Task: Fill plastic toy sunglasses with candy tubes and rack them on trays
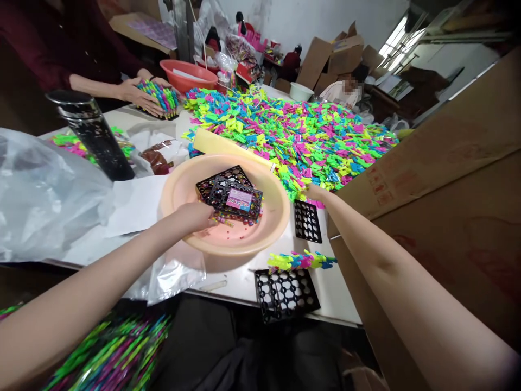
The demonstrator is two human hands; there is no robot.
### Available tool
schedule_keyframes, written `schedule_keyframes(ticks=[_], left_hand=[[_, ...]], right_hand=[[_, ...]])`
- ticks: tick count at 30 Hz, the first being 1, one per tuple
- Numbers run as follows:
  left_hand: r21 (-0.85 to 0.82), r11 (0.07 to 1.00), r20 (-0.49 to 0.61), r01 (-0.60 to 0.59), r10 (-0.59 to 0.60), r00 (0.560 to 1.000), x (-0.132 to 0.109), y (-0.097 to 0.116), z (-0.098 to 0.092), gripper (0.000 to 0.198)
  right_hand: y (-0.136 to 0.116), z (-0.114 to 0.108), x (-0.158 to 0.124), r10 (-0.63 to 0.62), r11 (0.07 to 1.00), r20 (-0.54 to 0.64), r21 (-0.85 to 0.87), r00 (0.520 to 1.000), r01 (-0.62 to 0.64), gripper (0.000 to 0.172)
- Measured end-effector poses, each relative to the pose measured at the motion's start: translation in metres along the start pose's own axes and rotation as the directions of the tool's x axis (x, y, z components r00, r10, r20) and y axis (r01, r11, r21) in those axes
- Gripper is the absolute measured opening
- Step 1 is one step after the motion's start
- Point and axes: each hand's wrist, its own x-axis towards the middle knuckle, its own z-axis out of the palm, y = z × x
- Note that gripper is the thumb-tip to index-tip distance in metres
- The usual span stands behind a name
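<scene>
My left hand [198,216] is inside the left rim of a peach-coloured basin [173,190], its fingers curled by candy tubes [223,221]; what they hold is hidden. Black grid trays [217,182] lie in the basin, a labelled card [239,199] on the upper one. At the near edge of a heap of bright plastic pieces [285,125], my right hand [316,193] has its fingers closed down among them; I cannot make out what is in them. Below it is a black grid tray [308,221]. Nearer me, a row of joined coloured pieces [301,260] lies by another grid tray [287,296].
A cardboard box [439,179] walls off the right side. On the left stand a dark flask [95,136] and clear plastic bags [40,195]. Across the table, a co-worker's hands [142,98] hold a block of coloured pieces beside a red basin [189,76].
</scene>
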Motion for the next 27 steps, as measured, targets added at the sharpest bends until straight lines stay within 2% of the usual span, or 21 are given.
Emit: schedule_keyframes(ticks=[3,5,6,7,9,10,12,13,15,17,18,20,22,24,27], left_hand=[[-0.091,0.996,-0.095,0.003,-0.012,0.995,-0.025,0.012,-0.011,0.025],[-0.327,0.943,-0.241,-0.069,-0.013,0.971,-0.048,0.029,-0.013,0.02],[-0.482,0.864,-0.321,-0.148,-0.017,0.947,-0.06,0.04,-0.011,0.017],[-0.627,0.741,-0.39,-0.242,-0.03,0.92,-0.072,0.053,-0.008,0.014],[-0.817,0.416,-0.461,-0.4,-0.053,0.886,-0.093,0.083,0.002,0.011],[-0.862,0.257,-0.464,-0.436,-0.058,0.884,-0.102,0.098,0.009,0.012],[-0.907,0.019,-0.422,-0.422,-0.04,0.906,-0.116,0.127,0.021,0.017],[-0.922,-0.052,-0.384,-0.385,-0.02,0.923,-0.121,0.14,0.026,0.021],[-0.95,-0.111,-0.295,-0.293,-0.001,0.955,-0.128,0.161,0.035,0.031],[-0.971,-0.081,-0.221,-0.223,-0.034,0.975,-0.132,0.174,0.043,0.038],[-0.979,-0.036,-0.199,-0.201,-0.055,0.979,-0.133,0.179,0.046,0.039],[-0.977,0.101,-0.193,-0.186,-0.071,0.979,-0.134,0.183,0.052,0.035],[-0.945,0.259,-0.222,-0.201,-0.056,0.973,-0.135,0.184,0.057,0.028],[-0.891,0.396,-0.267,-0.223,-0.057,0.962,-0.137,0.185,0.062,0.024],[-0.802,0.551,-0.324,-0.229,-0.08,0.943,-0.142,0.188,0.07,0.019]], right_hand=[[-0.001,-0.025,-0.016,0.05,0.998,-0.042,0.034,0.998,-0.048,0.036],[-0.002,-0.041,-0.045,0.034,0.994,-0.124,0.105,0.992,-0.021,0.04],[-0.004,-0.046,-0.067,0.013,0.986,-0.175,0.165,0.984,0.017,0.04],[-0.007,-0.048,-0.092,-0.03,0.952,-0.247,0.287,0.969,0.102,0.04],[-0.016,-0.042,-0.151,-0.088,0.8,-0.305,0.545,0.948,0.249,0.04],[-0.022,-0.035,-0.182,-0.125,0.703,-0.273,0.654,0.954,0.279,0.041],[-0.037,-0.014,-0.237,-0.178,0.512,-0.211,0.814,0.961,0.274,0.043],[-0.045,-0.001,-0.26,-0.182,0.423,-0.186,0.872,0.965,0.248,0.044],[-0.059,0.022,-0.292,-0.136,0.253,-0.187,0.943,0.973,0.216,0.046],[-0.068,0.041,-0.31,-0.007,0.135,-0.202,0.97,0.979,0.201,0.044],[-0.071,0.049,-0.314,0.073,0.091,-0.198,0.977,0.977,0.192,0.041],[-0.074,0.06,-0.319,0.22,0.005,-0.17,0.985,0.961,0.173,0.034],[-0.075,0.067,-0.321,0.314,-0.075,-0.131,0.984,0.94,0.162,0.029],[-0.075,0.072,-0.321,0.351,-0.151,-0.097,0.976,0.931,0.158,0.027],[-0.074,0.075,-0.32,0.327,-0.256,-0.044,0.957,0.944,0.133,0.027]])
